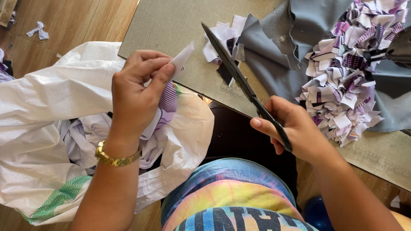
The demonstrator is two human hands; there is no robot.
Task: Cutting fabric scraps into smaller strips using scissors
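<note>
A strip of cloth [169, 92], white with purple stripes, is hanging from the pinch of the left hand [137, 92], its white tip sticking up past the thumb and its striped end trailing down toward the open sack. A pair of black scissors [244, 83] is lying in the grip of the right hand [291, 128], blades closed and pointing up and away to the left, the tip sitting over the grey board, apart from the strip.

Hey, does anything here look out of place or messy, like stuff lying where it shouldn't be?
One stray fabric scrap lies alone on the wooden floor at upper left, away from the scrap pile on the grey cloth. Otherwise nothing stands out.
</note>
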